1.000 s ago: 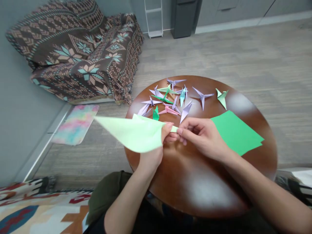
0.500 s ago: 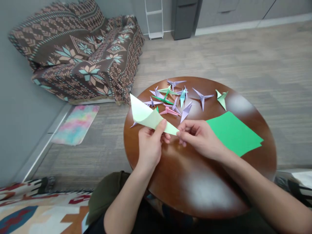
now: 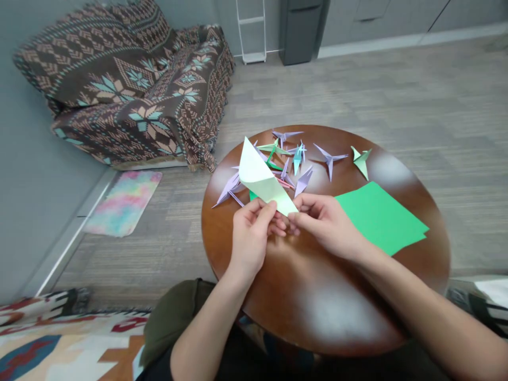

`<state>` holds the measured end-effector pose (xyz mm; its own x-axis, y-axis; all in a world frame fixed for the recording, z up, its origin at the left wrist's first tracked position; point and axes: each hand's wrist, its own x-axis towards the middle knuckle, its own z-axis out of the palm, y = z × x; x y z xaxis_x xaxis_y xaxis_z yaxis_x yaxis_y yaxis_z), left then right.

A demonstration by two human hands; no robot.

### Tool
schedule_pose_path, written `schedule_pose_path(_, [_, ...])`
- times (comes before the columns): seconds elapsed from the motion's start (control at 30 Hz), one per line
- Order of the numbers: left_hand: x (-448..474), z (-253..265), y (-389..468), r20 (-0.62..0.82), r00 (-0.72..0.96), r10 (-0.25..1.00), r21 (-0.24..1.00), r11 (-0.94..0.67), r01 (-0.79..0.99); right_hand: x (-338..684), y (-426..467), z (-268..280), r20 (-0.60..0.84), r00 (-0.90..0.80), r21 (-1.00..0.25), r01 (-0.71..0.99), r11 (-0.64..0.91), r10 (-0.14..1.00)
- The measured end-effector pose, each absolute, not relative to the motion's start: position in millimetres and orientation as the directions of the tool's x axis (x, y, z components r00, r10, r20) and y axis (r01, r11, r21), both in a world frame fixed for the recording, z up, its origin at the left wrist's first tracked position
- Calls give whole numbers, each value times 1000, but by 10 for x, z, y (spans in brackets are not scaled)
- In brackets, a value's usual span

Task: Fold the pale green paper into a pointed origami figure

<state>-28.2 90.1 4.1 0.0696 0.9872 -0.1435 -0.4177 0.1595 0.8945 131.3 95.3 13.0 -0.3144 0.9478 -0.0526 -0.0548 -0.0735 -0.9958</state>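
Observation:
A pale green sheet of origami paper (image 3: 265, 182), partly folded with one flap curling up, is held in the air over the near side of the pile. My left hand (image 3: 254, 227) pinches its lower edge between thumb and fingers. The lower right corner is gripped by my right hand (image 3: 323, 222), thumb on top. Behind the paper lie several folded paper cranes in purple, green, blue and pink, some of them covered by it. A purple crane (image 3: 330, 159) and a light green crane (image 3: 361, 161) rest apart to the right.
Green paper sheets (image 3: 383, 217) lie stacked right of my right hand on the round brown table (image 3: 309, 296). Beyond the table, a sofa (image 3: 135, 100) under a patterned cover stands at the left, with a pastel mat (image 3: 125, 203) on the floor.
The pale green paper has swung more upright, its far tip moving right and up. My left hand has shifted slightly right, closer to my right hand. Purple cranes at the left are now uncovered.

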Motion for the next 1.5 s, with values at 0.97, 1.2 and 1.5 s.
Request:
schedule_pose_path(0.97, [-166,-17,897,-155,-88,984,906,106,-410,1225,914,80,-111,-242,-993,-12,-117,964])
schedule_pose_path(1.2, [-401,86,1039,-172,-163,972,875,75,-477,1323,951,118,-119,-232,-990,99,-99,965])
schedule_pose_path(1.5, [-414,98,960,-355,485,799,695,573,-434,1288,1030,88,-192,-161,-909,-342,-237,968])
